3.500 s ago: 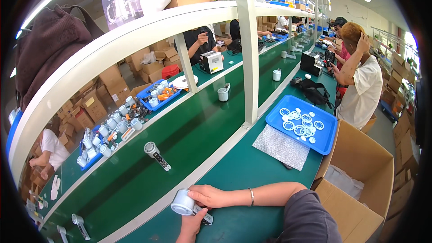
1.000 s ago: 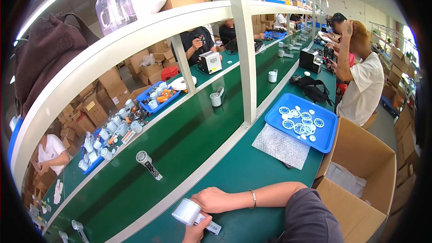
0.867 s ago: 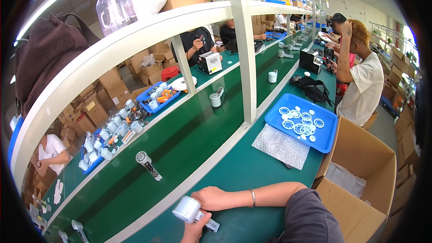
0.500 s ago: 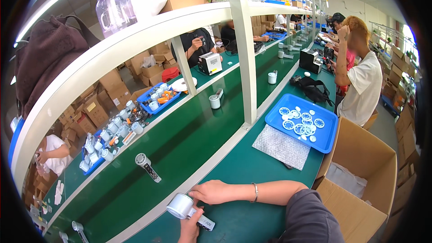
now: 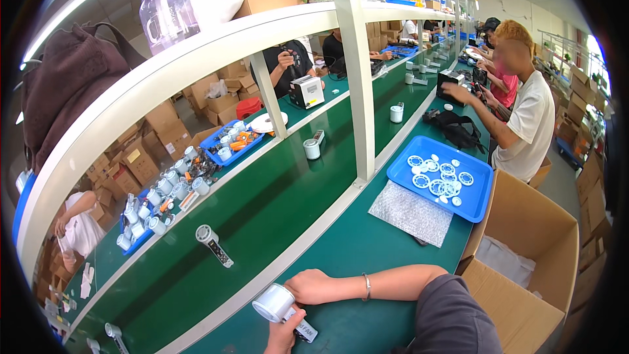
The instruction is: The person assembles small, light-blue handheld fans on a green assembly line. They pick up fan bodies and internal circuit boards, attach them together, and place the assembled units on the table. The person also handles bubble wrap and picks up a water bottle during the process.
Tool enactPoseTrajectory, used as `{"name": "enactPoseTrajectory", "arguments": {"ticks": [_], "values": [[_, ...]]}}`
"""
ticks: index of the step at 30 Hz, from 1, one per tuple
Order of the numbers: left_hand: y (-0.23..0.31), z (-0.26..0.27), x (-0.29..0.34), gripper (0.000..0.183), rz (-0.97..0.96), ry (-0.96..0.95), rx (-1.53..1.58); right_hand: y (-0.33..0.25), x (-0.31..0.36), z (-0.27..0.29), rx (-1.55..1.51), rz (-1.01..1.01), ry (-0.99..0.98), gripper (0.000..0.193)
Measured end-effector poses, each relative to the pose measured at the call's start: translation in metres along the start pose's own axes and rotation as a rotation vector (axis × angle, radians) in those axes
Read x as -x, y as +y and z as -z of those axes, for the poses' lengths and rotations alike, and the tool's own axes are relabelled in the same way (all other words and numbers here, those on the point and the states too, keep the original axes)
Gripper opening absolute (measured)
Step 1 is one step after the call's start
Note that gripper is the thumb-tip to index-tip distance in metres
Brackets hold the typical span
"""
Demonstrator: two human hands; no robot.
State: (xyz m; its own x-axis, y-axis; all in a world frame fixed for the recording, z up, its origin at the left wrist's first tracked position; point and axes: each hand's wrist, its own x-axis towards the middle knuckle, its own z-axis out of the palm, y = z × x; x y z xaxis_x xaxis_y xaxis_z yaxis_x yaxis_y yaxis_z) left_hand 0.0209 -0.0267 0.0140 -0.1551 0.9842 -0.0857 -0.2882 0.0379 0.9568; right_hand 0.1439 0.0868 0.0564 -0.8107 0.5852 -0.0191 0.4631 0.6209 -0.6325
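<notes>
A small silver-white handheld fan [image 5: 274, 303] is held over the green bench close in front of me, its round head tilted toward the left. My left hand [image 5: 284, 333] is closed around its flat handle, thumb on top. My right hand [image 5: 313, 287] is curled against the right side of the round head. Its fingertips are partly hidden behind the fan, so any small part between them does not show. Another fan [image 5: 213, 245] lies on the belt beyond my hands.
A blue tray [image 5: 401, 165] with white rings and discs sits to the right, beside bubble wrap [image 5: 409, 215] and an open carton [image 5: 562, 249]. A shelf post [image 5: 359, 92] rises ahead. Across the belt is a blue tray of fan bodies [image 5: 157, 198]. A co-worker [image 5: 524, 118] sits at right.
Both my hands and the fan have shifted slightly to the right, and the fan head has turned a little. The co-worker at right has lowered an arm and reaches over the bench.
</notes>
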Motion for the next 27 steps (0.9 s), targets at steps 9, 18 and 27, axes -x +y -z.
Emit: {"name": "enactPoseTrajectory", "arguments": {"ticks": [9, 18, 27], "values": [[0.022, -0.002, -0.011, 0.012, -0.112, -0.021, 0.173, 0.008, 0.000, -0.004, 0.053, 0.132, 0.398, 0.022], [0.012, 0.002, -0.013, 0.010, -0.105, -0.020, 0.115, 0.009, -0.002, -0.006, 0.148, 0.204, 0.412, 0.019], [0.008, 0.004, -0.013, 0.018, 0.001, -0.026, 0.104, 0.024, -0.011, 0.008, 0.050, 0.152, -0.092, 0.036]]}}
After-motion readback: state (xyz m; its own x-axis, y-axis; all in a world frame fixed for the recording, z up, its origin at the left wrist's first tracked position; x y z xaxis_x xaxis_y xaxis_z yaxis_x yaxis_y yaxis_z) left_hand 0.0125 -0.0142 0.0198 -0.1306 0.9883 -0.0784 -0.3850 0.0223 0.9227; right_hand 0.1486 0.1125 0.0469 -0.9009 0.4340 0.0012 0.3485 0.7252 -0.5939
